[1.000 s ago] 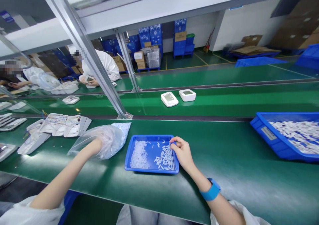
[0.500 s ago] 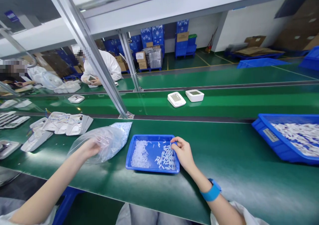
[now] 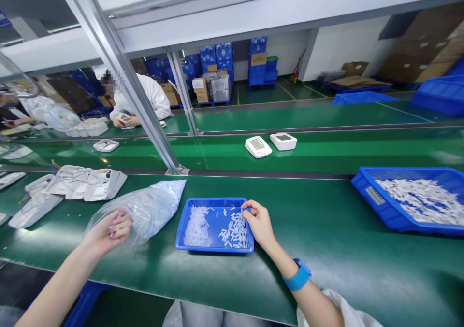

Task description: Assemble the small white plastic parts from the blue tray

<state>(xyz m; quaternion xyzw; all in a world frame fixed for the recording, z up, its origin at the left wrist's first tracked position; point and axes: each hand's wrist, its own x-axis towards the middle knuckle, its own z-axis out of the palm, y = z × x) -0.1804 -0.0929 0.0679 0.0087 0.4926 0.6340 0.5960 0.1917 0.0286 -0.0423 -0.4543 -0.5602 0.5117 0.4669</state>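
My left hand is closed, its fingers curled in front of the mouth of a clear plastic bag. What it holds, if anything, is hidden by the fingers. Small pale-blue pieces fill the bag's far end. My right hand reaches over the right rim of a shallow blue tray, thumb and index finger pinched together inside its far right corner. Any piece in that pinch is too small to make out. Translucent whitish pieces lie heaped on the tray's left side, and small pale-blue tube-like pieces on its right.
A blue bin of small white parts stands at the right. Open white casings with wires lie at the left. Two white display devices sit on the green belt behind. A metal post rises mid-left; a co-worker sits across.
My left hand has drawn back from the bag's mouth toward me, fingers now curled up. My right hand stays at the tray's far right corner. The view has shifted slightly.
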